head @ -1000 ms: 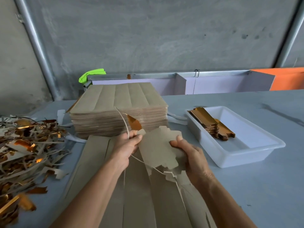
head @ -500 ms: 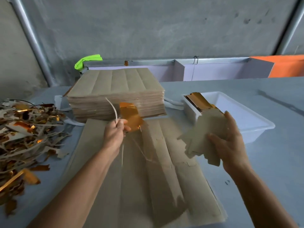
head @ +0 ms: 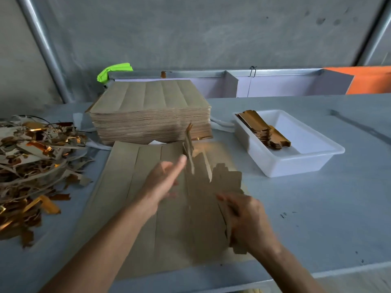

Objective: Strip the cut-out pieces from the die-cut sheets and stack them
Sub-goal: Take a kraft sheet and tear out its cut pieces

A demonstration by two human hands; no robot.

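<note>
Head view: white tray (head: 317,163) holds stacked cut-out pieces (head: 264,132).

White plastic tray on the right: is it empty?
No, the white plastic tray holds a stack of brown cut-out cardboard pieces along its left side.

A person's left hand (head: 164,179), fingers extended, reaches over a brown die-cut sheet (head: 135,199) lying flat on a grey table (head: 317,218), a torn strip of board (head: 189,149) standing up just beyond its fingertips, while the right hand (head: 246,218) grips a bundle of cut-out pieces (head: 213,199) by its near edge. Beyond the hands rises a tall stack of sheets (head: 151,112); a heap of gold-backed offcuts (head: 36,166) lies left of the left hand, and a white tray (head: 296,163) holding stacked pieces (head: 262,130) sits beyond the right hand.
</note>
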